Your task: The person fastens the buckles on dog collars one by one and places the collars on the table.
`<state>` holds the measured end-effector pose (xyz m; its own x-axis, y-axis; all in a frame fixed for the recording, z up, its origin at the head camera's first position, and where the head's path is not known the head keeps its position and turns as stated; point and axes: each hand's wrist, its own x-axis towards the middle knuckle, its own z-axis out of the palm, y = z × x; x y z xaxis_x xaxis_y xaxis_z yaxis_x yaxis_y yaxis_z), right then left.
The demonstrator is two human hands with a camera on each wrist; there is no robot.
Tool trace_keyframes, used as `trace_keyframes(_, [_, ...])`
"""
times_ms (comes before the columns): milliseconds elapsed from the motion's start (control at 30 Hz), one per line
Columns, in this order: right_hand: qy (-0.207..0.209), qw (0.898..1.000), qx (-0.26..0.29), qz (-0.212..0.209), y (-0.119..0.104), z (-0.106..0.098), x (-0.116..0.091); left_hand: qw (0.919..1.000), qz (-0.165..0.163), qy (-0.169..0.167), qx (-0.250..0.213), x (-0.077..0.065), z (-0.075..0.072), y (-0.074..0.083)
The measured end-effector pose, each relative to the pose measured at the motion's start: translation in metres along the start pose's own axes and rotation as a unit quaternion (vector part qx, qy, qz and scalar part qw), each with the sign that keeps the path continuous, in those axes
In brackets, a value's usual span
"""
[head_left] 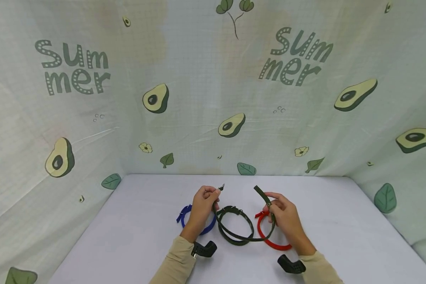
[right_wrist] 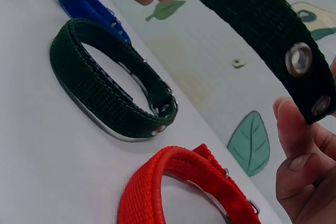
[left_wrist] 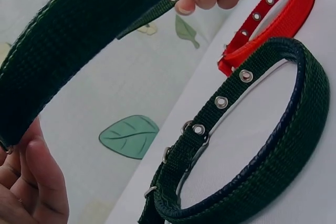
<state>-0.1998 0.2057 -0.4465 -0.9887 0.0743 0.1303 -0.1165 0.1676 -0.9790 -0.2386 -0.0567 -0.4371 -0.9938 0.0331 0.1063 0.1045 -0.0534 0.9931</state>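
Note:
An unbuckled dark green pet collar (left_wrist: 63,61) of woven webbing hangs in a downward curve between both hands. My left hand (head_left: 201,207) pinches its end with the metal buckle, between thumb and fingers. At the other end, my right hand (head_left: 286,217) pinches the strap near its metal eyelets, with the tip sticking up. Below the hanging strap, a second green collar (right_wrist: 89,93) lies on the table, buckled into a loop. A red collar (head_left: 277,247) loop lies under the right hand, and a blue collar (head_left: 209,227) loop lies partly hidden behind the left hand.
The white table (head_left: 127,228) reaches back to a pale cloth backdrop (head_left: 195,59) printed with avocados, leaves and lettering. Black wrist devices (head_left: 204,249) sit at both sleeves.

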Motion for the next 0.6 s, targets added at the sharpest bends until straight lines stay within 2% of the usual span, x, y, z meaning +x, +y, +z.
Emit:
trace_keyframes(100, [0.001,1.000,0.000,-0.006,-0.001,0.003,-0.001,0.9999,0.005,-0.009,0.001,-0.001,0.001,0.001])
trace_keyframes(333, [-0.003,1.000,0.015,-0.023,-0.003,0.011,-0.006,0.9994,-0.016,-0.031,0.000,-0.006,0.005,0.005])
trace_keyframes(600, [-0.030,0.998,0.032,-0.036,-0.012,0.023,-0.014,0.9989,-0.028,-0.033,0.016,-0.009,0.015,0.006])
